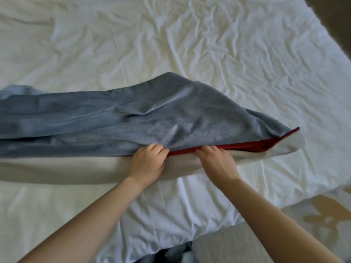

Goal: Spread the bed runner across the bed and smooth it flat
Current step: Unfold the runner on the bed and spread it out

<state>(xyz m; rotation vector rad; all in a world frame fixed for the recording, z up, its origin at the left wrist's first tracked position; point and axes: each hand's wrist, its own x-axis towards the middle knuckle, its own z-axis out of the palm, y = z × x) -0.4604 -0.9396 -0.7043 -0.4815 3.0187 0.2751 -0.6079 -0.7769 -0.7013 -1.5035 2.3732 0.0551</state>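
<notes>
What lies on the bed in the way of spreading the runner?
Nothing visible does. The left hand and the right hand grip the near edge of the bed runner; around it only the wrinkled white sheet shows.

Tan patterned floor (322, 215) lies right of the fingers (209, 149) and nearer; a dark floor strip (338, 12) shows far beyond them, rightward.

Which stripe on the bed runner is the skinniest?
The red stripe of the bed runner: a thin line between the wide blue-grey part and the broad cream band.
</notes>
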